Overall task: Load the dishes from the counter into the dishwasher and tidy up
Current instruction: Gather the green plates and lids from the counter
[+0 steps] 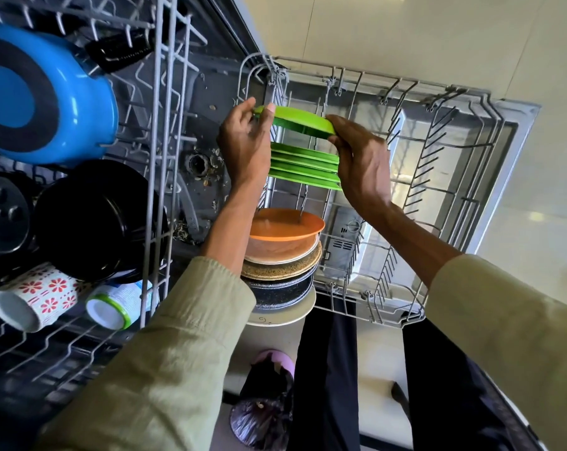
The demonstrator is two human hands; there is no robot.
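Plate [295, 123], green, pinched at either rim by the left hand [246, 141] and right hand [360, 161], hangs over the lower rack [438, 190], green plates [304, 169] racked just below that grip, further dishes [282, 252] beyond, loading seemingly well along.

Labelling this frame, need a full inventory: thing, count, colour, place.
held plate: 1, green, over lower rack, both hands
racked green plates: about 4, standing in lower rack
orange plate: 1, lower rack, front of mixed plates
mixed plates: several, white, tan, black speckled
blue pot: 1, upper rack
black pot: 1, upper rack
mugs: 2, red-flowered and green-rimmed
bin bag: 1, dark, floor
left hand: grips plate's left edge
right hand: grips right edge
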